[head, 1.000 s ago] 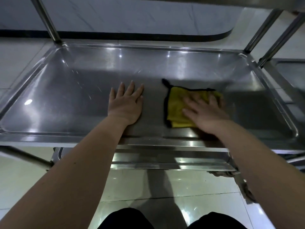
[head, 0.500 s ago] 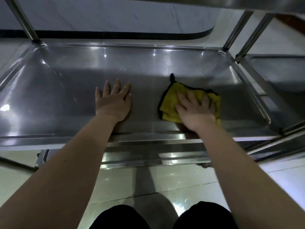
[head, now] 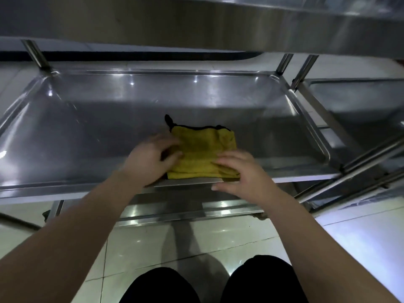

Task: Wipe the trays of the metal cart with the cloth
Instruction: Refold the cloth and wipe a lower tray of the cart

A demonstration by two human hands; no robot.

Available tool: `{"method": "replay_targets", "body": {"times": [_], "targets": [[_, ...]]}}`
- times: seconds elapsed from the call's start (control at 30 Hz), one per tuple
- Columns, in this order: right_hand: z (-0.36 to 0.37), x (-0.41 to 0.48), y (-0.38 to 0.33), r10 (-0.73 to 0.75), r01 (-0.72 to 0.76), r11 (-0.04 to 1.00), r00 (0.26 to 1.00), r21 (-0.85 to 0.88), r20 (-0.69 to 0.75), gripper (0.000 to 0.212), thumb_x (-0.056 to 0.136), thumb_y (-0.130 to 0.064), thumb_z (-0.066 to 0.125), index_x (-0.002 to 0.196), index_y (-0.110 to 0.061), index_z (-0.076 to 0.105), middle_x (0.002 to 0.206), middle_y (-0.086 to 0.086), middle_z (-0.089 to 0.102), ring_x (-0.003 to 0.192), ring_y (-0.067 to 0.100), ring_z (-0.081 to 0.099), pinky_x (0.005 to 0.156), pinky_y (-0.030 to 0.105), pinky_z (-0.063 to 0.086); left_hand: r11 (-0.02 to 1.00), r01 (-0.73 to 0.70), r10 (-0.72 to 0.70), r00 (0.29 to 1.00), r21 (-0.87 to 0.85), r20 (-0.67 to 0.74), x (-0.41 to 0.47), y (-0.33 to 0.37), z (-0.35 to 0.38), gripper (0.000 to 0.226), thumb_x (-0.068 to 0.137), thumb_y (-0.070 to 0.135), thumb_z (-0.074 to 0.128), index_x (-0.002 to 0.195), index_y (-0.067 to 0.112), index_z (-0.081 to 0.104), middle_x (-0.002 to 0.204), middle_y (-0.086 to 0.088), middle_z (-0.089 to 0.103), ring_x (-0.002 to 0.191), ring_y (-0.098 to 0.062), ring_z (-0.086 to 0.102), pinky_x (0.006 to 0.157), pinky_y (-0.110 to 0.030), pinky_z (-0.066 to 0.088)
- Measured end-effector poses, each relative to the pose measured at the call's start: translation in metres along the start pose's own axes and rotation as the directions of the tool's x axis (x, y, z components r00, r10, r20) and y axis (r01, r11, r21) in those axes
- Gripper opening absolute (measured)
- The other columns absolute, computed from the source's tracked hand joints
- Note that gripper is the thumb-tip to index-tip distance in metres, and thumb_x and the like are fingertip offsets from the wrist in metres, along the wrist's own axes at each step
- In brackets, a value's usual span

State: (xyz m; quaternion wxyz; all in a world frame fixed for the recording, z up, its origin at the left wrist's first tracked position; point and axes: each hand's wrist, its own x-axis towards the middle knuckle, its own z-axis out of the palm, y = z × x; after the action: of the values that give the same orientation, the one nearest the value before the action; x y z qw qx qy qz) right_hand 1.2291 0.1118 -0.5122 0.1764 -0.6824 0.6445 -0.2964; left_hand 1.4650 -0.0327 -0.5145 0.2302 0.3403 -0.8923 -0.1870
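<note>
L hand (head: 150, 160) + R hand (head: 242, 176) on yellow cloth (head: 203, 149), steel tray (head: 87, 127), glossy tile floor (head: 142, 248)

Tray (head: 87, 119): bare sheet metal, smooth and glossy, with bright light spots and faint streaks on its bed.
Top shelf (head: 196, 22): the same metal, with a softer, brushed-looking sheen.
Posts (head: 36, 54): polished metal tube.
Lower tray (head: 185, 212): glossy metal.
Cloth (head: 203, 149): yellow fabric, soft and matt, with a fine ribbed pile and black stitched edging.
Floor (head: 218, 235): pale glazed tiles, highly reflective, with dark joints.
Side tray (head: 360, 99): smooth metal, duller in shade.
</note>
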Motion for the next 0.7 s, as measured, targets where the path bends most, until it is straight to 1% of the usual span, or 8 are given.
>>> {"method": "replay_targets", "body": {"times": [0.1,0.17,0.27,0.43,0.5,0.57,0.63,0.7], "targets": [[0.002,-0.012,0.015,-0.053,0.053,0.999,0.998,-0.01,0.039,0.055,0.081,-0.024,0.077,0.133,-0.016,0.061,0.145,-0.002,0.05,0.141,0.012,0.034,0.115,0.012,0.017,0.985,-0.135,0.127,0.988,0.106,0.084,-0.013,0.012,0.012,0.047,0.086,0.057,0.053,0.11,0.023,0.074,0.129,-0.005,0.065,0.126,-0.024,0.055,0.109,-0.053,0.037],[0.002,-0.01,0.018,-0.068,0.068,0.998,0.998,0.001,-0.018,0.044,0.083,-0.018,0.072,0.126,-0.012,0.066,0.138,0.003,0.056,0.136,0.017,0.043,0.115,0.015,0.024,0.985,-0.121,0.112,0.991,0.127,0.075,-0.013,0.018,0.015,0.054,0.081,0.065,0.054,0.108,0.023,0.075,0.126,-0.003,0.066,0.122,-0.022,0.058,0.108,-0.056,0.037],[-0.007,-0.001,0.012,-0.002,0.007,0.999,0.994,0.045,-0.113,0.023,0.088,-0.009,0.068,0.11,-0.011,0.075,0.119,0.004,0.07,0.118,0.014,0.06,0.105,0.031,0.044,0.983,-0.09,0.075,0.992,0.161,0.1,-0.01,0.031,0.018,0.067,0.072,0.078,0.052,0.11,0.027,0.074,0.121,0.002,0.068,0.115,-0.024,0.061,0.103,-0.054,0.042],[-0.015,0.016,-0.001,0.06,-0.074,0.984,0.994,-0.162,-0.091,0.018,0.098,-0.018,0.058,0.107,-0.012,0.073,0.1,0.006,0.072,0.095,0.024,0.063,0.082,0.042,0.052,0.988,-0.059,0.047,0.995,0.143,0.087,-0.007,0.035,0.018,0.055,0.078,0.07,0.05,0.102,0.029,0.077,0.111,0.004,0.072,0.106,-0.025,0.065,0.095,-0.05,0.047],[-0.016,0.021,-0.005,0.053,-0.065,0.988,0.995,-0.138,-0.089,0.015,0.096,-0.019,0.062,0.102,-0.011,0.073,0.095,0.005,0.071,0.09,0.022,0.062,0.082,0.038,0.051,0.975,-0.122,0.102,0.988,0.187,0.113,-0.006,0.032,0.015,0.05,0.083,0.063,0.049,0.1,0.027,0.078,0.109,0.003,0.073,0.101,-0.026,0.067,0.089,-0.048,0.051],[-0.018,0.021,-0.004,0.009,-0.013,0.996,0.999,-0.092,-0.047,0.017,0.086,-0.02,0.074,0.098,-0.009,0.075,0.096,0.005,0.072,0.092,0.017,0.061,0.088,0.02,0.044,0.948,-0.194,0.165,0.977,0.252,0.134,-0.005,0.033,0.013,0.045,0.087,0.055,0.047,0.095,0.024,0.078,0.105,0.001,0.074,0.095,-0.027,0.069,0.083,-0.044,0.053],[-0.024,0.015,-0.003,0.026,-0.025,0.999,1.0,-0.024,0.006,0.035,0.074,-0.023,0.085,0.104,-0.008,0.075,0.107,0.001,0.07,0.1,0.01,0.056,0.092,0.008,0.034,0.926,-0.228,0.197,0.972,0.3,0.131,-0.003,0.036,0.013,0.045,0.09,0.049,0.044,0.09,0.019,0.077,0.096,-0.001,0.074,0.087,-0.027,0.069,0.079,-0.04,0.053],[-0.026,0.008,-0.001,0.088,-0.087,0.996,0.996,-0.01,0.034,0.05,0.07,-0.024,0.087,0.115,-0.01,0.072,0.114,-0.003,0.064,0.109,0.009,0.05,0.096,0.015,0.034,0.922,-0.211,0.191,0.977,0.325,0.091,0.002,0.04,0.013,0.045,0.093,0.045,0.041,0.084,0.015,0.072,0.083,-0.003,0.071,0.076,-0.028,0.067,0.075,-0.037,0.052]]}}
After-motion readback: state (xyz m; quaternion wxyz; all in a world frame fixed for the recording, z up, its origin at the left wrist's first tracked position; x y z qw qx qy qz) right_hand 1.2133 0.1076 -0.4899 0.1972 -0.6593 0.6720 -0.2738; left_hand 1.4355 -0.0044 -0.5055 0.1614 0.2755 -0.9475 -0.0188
